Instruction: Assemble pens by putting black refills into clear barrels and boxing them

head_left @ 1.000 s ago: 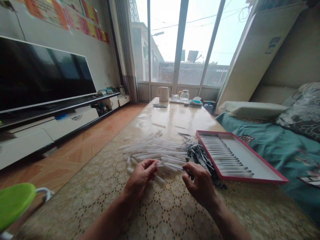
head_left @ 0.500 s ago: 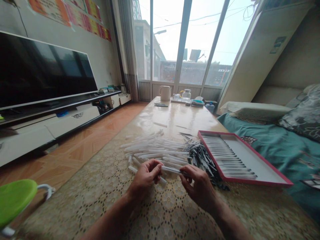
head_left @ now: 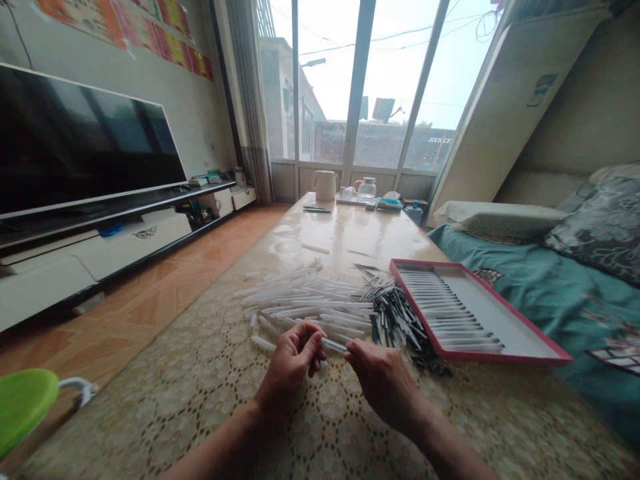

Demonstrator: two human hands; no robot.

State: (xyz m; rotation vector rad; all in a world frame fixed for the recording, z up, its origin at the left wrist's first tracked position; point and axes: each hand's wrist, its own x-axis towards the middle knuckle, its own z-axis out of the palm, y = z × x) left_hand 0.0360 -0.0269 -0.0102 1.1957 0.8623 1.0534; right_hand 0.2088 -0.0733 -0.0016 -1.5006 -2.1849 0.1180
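Over the near part of the table, my left hand (head_left: pixel 299 353) is closed in a pinch on the white pen barrel (head_left: pixel 334 345). My right hand (head_left: pixel 377 373) grips a thin pen refill at the barrel's right end; the fingers hide most of it. Just beyond my hands lies a loose heap of white pen barrels (head_left: pixel 305 300). To its right is a pile of dark, thin pen refills (head_left: pixel 395 313), with small black pieces (head_left: pixel 435 367) at its near end.
A pink-rimmed box (head_left: pixel 520 325) at the right holds a row of pens (head_left: pixel 445 307). Farther back stand a beige jug (head_left: pixel 325 185) and a glass pot (head_left: pixel 367 189). A green stool (head_left: pixel 25 407) is at the left, a sofa (head_left: pixel 540 267) at the right.
My right hand has moved left toward my left hand, so less of the pen parts shows between them. The view has shifted slightly to the right.
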